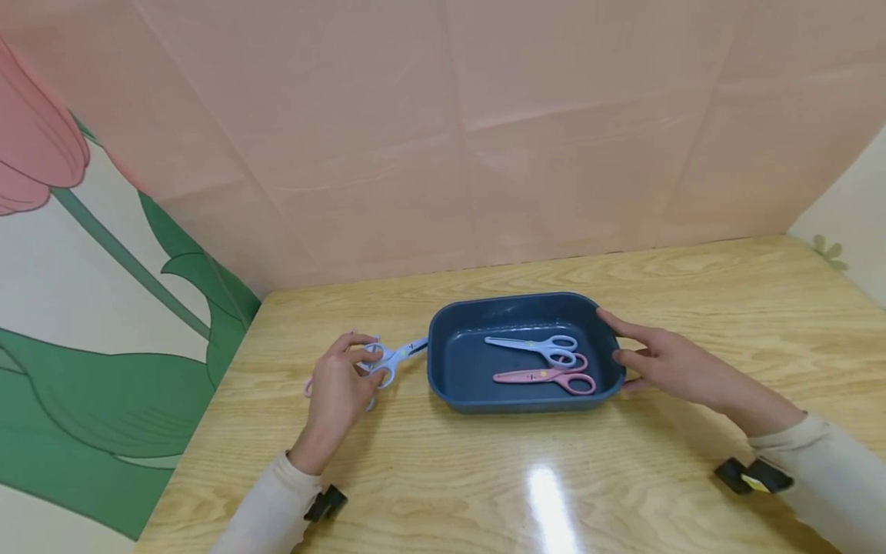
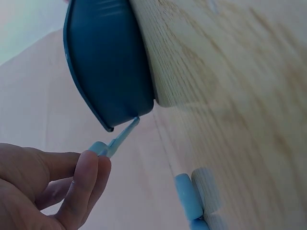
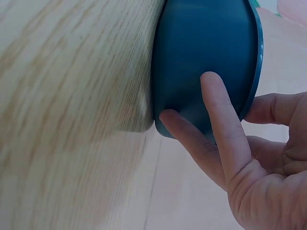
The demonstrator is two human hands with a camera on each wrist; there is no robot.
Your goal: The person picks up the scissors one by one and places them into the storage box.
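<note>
My left hand pinches light blue scissors by the handle loops, left of a dark blue bin. Their blades point right, and the tip is right at the bin's left outer wall in the left wrist view. Inside the bin lie another pair of light blue scissors and a pair of pink scissors, handles to the right. At the bin's right end, my right hand grips the wall, with fingers spread against the outside and others over the rim.
Beneath and beside the left hand, a pink handle loop and a light blue loop show on the wooden table, mostly hidden. A pink-covered wall rises behind the table.
</note>
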